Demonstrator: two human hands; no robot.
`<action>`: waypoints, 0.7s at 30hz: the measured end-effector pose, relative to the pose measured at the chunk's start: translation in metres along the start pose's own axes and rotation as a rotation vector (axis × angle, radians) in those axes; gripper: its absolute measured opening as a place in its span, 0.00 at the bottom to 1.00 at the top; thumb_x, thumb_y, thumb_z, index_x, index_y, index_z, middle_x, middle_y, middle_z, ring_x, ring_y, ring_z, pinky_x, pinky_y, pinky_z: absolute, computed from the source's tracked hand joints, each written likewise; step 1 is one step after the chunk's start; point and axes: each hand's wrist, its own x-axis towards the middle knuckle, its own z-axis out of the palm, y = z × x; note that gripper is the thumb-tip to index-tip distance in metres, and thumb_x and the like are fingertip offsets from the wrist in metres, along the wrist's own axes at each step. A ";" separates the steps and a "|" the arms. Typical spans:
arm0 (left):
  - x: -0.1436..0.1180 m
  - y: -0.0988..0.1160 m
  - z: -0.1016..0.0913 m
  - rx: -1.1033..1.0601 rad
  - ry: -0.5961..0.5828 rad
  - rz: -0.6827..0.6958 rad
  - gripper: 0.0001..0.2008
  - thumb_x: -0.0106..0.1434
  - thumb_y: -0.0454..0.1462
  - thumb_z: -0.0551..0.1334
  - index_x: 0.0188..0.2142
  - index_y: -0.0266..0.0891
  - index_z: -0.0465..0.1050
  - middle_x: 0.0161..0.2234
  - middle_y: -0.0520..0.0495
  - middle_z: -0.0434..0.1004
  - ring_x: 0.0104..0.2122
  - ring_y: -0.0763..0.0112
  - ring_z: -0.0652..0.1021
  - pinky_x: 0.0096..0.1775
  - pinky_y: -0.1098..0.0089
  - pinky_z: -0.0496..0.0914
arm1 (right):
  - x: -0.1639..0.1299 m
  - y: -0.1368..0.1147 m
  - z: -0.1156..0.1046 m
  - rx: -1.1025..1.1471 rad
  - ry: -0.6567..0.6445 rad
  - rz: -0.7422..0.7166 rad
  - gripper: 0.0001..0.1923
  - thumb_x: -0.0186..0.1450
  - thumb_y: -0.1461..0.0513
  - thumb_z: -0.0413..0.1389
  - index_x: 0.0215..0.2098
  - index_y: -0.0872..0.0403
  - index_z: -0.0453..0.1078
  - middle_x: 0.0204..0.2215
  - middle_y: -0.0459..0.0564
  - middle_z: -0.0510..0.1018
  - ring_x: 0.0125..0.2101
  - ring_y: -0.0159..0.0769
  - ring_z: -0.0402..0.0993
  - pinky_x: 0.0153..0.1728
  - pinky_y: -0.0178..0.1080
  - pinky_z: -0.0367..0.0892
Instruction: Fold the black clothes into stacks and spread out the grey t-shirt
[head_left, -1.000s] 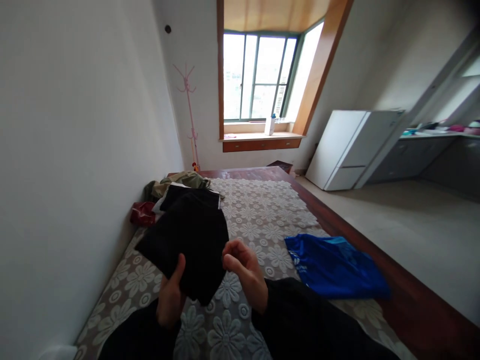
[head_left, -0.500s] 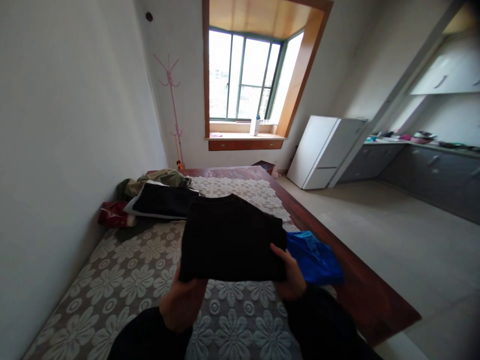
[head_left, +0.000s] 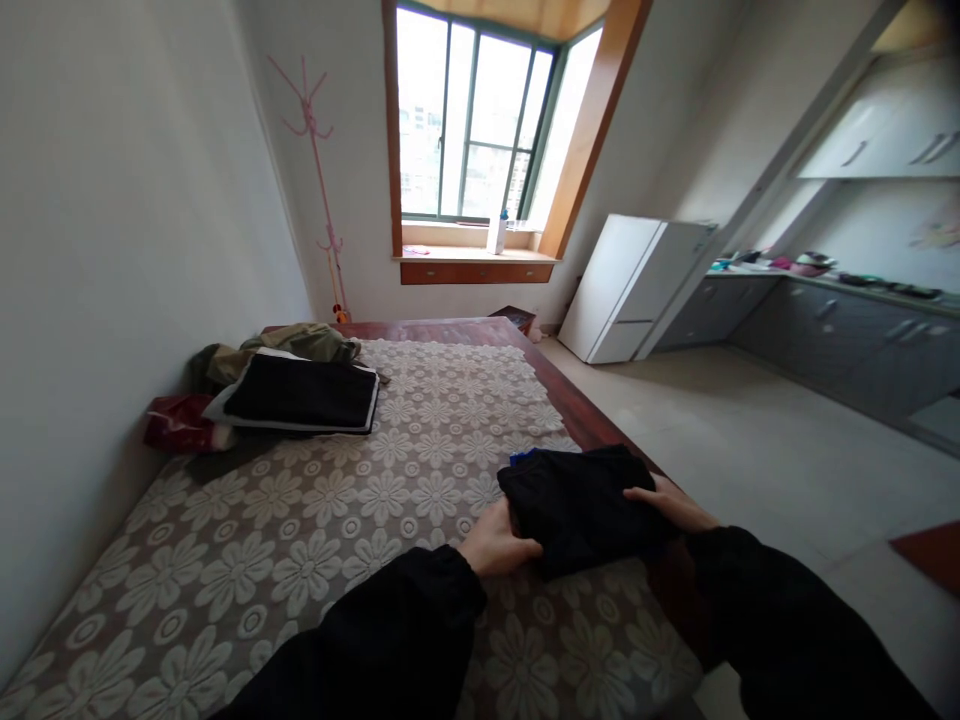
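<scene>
A folded black garment [head_left: 581,505] lies near the right edge of the bed, on top of a blue garment [head_left: 520,458] that shows only as a sliver at its far left corner. My left hand [head_left: 496,540] grips the near left edge of the black garment. My right hand [head_left: 670,502] rests flat on its right side, fingers on the cloth. Both arms wear black sleeves.
The bed [head_left: 315,520] has a floral lace cover and a dark wooden frame [head_left: 577,415]. A pile of clothes [head_left: 289,385] and a red item [head_left: 176,425] lie by the left wall. A white fridge [head_left: 626,290], grey kitchen cabinets [head_left: 847,335] and open floor are to the right.
Both hands carried the folded black garment from in front of me to the right and set it down on the blue garment. The view turned right.
</scene>
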 end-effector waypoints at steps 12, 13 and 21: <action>0.039 0.024 0.003 0.471 0.305 0.191 0.15 0.62 0.34 0.61 0.50 0.42 0.69 0.40 0.46 0.80 0.41 0.64 0.80 0.44 0.64 0.74 | -0.003 0.040 -0.013 -0.179 0.193 0.059 0.26 0.51 0.48 0.62 0.44 0.54 0.73 0.41 0.56 0.83 0.45 0.56 0.79 0.49 0.51 0.74; 0.040 0.022 0.002 0.546 0.329 0.192 0.15 0.62 0.35 0.61 0.49 0.42 0.69 0.40 0.45 0.80 0.42 0.62 0.80 0.46 0.63 0.74 | -0.003 0.043 -0.012 -0.255 0.210 0.068 0.26 0.51 0.48 0.62 0.44 0.54 0.73 0.42 0.57 0.83 0.47 0.57 0.78 0.52 0.52 0.72; 0.026 0.025 0.002 0.981 0.416 0.204 0.20 0.66 0.40 0.60 0.56 0.38 0.64 0.59 0.36 0.68 0.49 0.58 0.77 0.50 0.61 0.72 | -0.008 0.026 -0.003 -0.286 0.119 0.052 0.36 0.50 0.44 0.66 0.51 0.52 0.70 0.51 0.59 0.79 0.54 0.58 0.74 0.59 0.55 0.68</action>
